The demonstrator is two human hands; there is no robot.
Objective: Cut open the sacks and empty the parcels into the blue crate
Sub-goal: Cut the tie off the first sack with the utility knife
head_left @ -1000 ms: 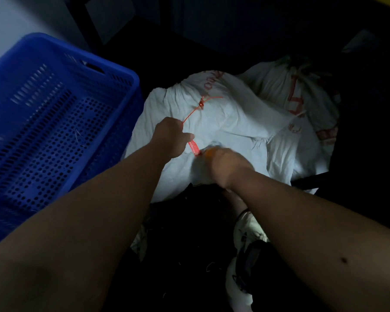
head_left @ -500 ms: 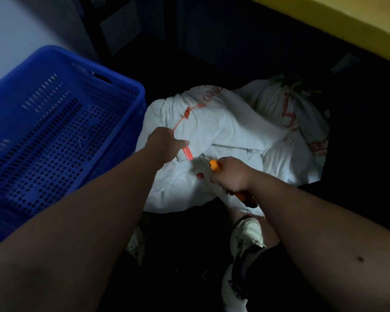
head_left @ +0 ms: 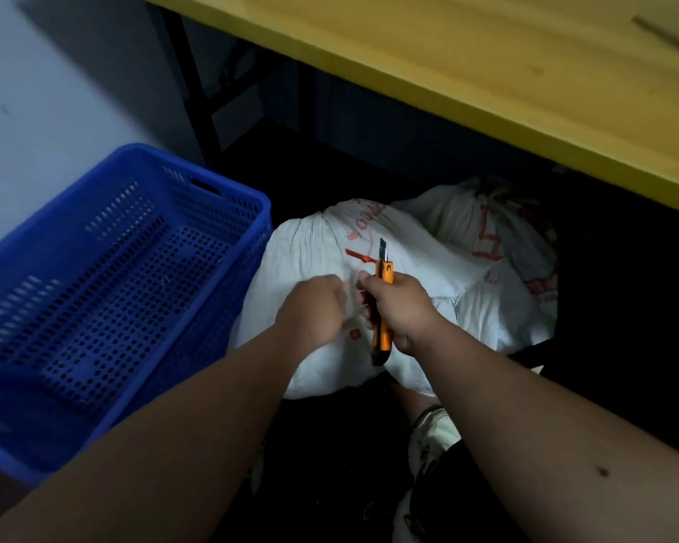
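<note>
A white sack (head_left: 322, 244) with red print lies on the dark floor, a red tie (head_left: 359, 255) across its top. A second white sack (head_left: 487, 229) lies behind it at the right. My right hand (head_left: 402, 307) grips an orange utility knife (head_left: 383, 307), blade pointing up and away over the near sack. My left hand (head_left: 314, 311) is curled on the sack's cloth just left of the knife; motion blur hides what its fingers pinch. The blue perforated crate (head_left: 247, 229) stands at the left with no parcels inside.
A yellow tabletop (head_left: 487, 64) overhangs the sacks at the top, with black table legs (head_left: 191, 84) behind the crate. A grey wall or floor area (head_left: 55, 92) is at the upper left. My white shoes (head_left: 432, 429) are below the sack.
The view tilted up, showing the tabletop. My right hand lifted the knife from low on the sack to upright, blade exposed. My left hand left the red tie and moved close to the right hand.
</note>
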